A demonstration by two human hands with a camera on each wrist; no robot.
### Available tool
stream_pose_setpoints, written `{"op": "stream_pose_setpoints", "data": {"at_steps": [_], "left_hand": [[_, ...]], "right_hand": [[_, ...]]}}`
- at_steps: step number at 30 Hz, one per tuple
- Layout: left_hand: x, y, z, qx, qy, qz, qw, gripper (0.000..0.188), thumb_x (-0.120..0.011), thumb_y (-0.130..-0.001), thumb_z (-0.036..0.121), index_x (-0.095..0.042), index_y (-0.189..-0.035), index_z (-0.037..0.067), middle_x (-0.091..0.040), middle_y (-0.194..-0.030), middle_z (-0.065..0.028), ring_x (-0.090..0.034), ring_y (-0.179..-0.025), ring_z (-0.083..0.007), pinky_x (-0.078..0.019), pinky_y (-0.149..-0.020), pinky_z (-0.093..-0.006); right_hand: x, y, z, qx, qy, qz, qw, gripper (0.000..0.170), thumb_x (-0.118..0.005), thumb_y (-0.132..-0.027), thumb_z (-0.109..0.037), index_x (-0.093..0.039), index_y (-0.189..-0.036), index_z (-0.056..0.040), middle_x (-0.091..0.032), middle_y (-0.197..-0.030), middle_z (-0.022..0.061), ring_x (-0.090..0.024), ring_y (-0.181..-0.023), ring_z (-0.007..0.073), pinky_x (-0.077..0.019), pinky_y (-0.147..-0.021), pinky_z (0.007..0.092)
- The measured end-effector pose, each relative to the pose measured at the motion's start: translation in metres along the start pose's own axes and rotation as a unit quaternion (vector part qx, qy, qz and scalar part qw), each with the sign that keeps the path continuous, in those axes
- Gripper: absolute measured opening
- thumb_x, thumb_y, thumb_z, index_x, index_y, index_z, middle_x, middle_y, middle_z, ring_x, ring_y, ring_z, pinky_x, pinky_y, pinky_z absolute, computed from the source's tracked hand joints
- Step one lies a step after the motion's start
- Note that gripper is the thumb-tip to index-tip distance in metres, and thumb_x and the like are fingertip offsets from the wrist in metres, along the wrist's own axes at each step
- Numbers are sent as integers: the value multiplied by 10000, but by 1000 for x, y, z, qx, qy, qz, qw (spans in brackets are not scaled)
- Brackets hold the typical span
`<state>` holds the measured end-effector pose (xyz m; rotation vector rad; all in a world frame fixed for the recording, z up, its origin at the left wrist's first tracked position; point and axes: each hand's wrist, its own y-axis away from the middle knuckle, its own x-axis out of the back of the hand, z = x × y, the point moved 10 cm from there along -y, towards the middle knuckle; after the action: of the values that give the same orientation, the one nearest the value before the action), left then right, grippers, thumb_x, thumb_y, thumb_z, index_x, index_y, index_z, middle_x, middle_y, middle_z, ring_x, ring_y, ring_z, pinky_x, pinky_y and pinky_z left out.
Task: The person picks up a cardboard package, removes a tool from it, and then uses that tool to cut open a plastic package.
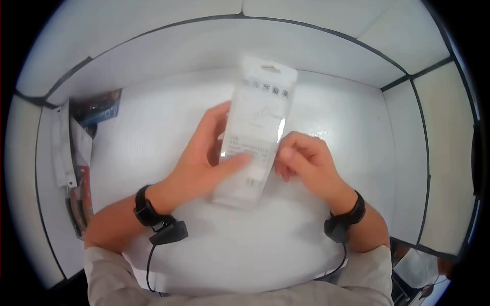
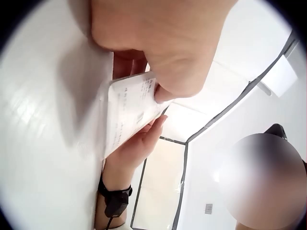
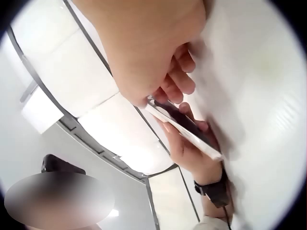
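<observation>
A flat white retail package with a hang hole and dark printed characters at its top is held up, slightly blurred. My left hand grips its left side, thumb across the printed front and fingers behind. My right hand is beside the package's right edge, fingers loosely curled, fingertips right at the edge. In the left wrist view the printed face of the package shows beneath the left thumb. From the right wrist, the package appears edge-on, with a dark side and a white side.
At the left wall lie packaged items: a dark and blue packet, a white package and something red with dark handles. White panels enclose the white tabletop. Cables hang from both wrist cameras.
</observation>
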<state>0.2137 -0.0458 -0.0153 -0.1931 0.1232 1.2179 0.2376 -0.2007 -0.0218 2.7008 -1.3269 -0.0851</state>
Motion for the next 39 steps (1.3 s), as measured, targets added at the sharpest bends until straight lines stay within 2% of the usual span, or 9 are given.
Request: {"op": "stream_pose_setpoints", "data": {"at_steps": [2, 5, 10, 13, 18, 22, 31, 36, 39], "left_hand": [[-6, 1, 0, -5, -19, -22, 1000, 711, -654, -948, 55, -255, -1536, 38, -421, -1491, -156, -430, -1385, -228, -364, -1142, -423], [-14, 5, -1, 51, -12, -64, 997, 703, -654, -948, 71, -265, -1532, 30, -489, -1432, -150, -463, -1350, -227, -367, -1127, -404], [-18, 6, -1, 20, -43, -95, 994, 566, -621, -969, 88, -396, -1481, 1, -540, -1407, -121, -528, -1278, -196, -409, -1081, -366], [-25, 9, -5, 94, 43, -94, 990, 544, -585, -990, 84, -386, -1490, 6, -552, -1402, -127, -534, -1272, -188, -417, -1074, -361], [-23, 8, -6, 63, 7, -114, 991, 421, -405, -1091, 178, -433, -1483, 27, -574, -1385, -117, -552, -1239, -174, -433, -1048, -334], [-20, 7, -8, 65, -7, -96, 993, 406, -376, -1087, 103, -427, -1483, 27, -579, -1373, -120, -563, -1219, -157, -438, -1042, -311], [-25, 8, -14, 98, 1, -137, 986, 507, -428, -987, -47, -410, -1491, 14, -554, -1382, -119, -559, -1240, -182, -458, -1043, -341], [-26, 9, -7, 86, -60, -135, 985, 445, -391, -1097, 206, -431, -1486, -7, -594, -1364, -133, -544, -1270, -187, -415, -1076, -346], [-27, 10, -10, 108, -22, -129, 985, 459, -389, -1100, 236, -433, -1483, -13, -610, -1339, -132, -554, -1251, -189, -418, -1070, -348]], "right_hand": [[13, -2, 12, -22, -96, 44, 994, 347, -493, -1069, -331, -632, -943, -38, -640, -767, 34, -570, -622, 112, -401, -534, 251], [30, 0, 13, -46, -216, 138, 965, 358, -475, -1073, -348, -606, -957, -35, -596, -765, 40, -550, -592, 131, -391, -515, 257], [30, -5, 18, -8, -274, 119, 954, 338, -495, -1064, -350, -576, -944, -45, -544, -790, 25, -514, -586, 130, -380, -513, 254], [26, -2, 13, -32, -185, 90, 978, 289, -528, -1056, -324, -593, -964, -57, -587, -814, 19, -508, -597, 104, -391, -522, 245], [32, -1, 7, -9, -151, 148, 977, 116, -645, -1000, -179, -646, -1001, -64, -633, -841, -4, -479, -610, 48, -367, -538, 200], [30, -3, 3, 35, -115, 111, 986, 79, -670, -980, -128, -679, -995, -51, -619, -831, -30, -428, -604, 30, -329, -544, 213], [27, -3, 4, 26, -93, 105, 990, 90, -687, -969, -147, -675, -988, -60, -631, -822, -38, -467, -637, 26, -366, -571, 191], [24, -4, 5, 11, -96, 82, 992, 90, -696, -965, -153, -672, -963, -66, -635, -823, -40, -472, -648, 17, -340, -551, 189], [23, -3, 8, 15, -98, 75, 992, 92, -700, -963, -155, -668, -947, -70, -638, -824, -41, -472, -648, 13, -323, -535, 191]]}}
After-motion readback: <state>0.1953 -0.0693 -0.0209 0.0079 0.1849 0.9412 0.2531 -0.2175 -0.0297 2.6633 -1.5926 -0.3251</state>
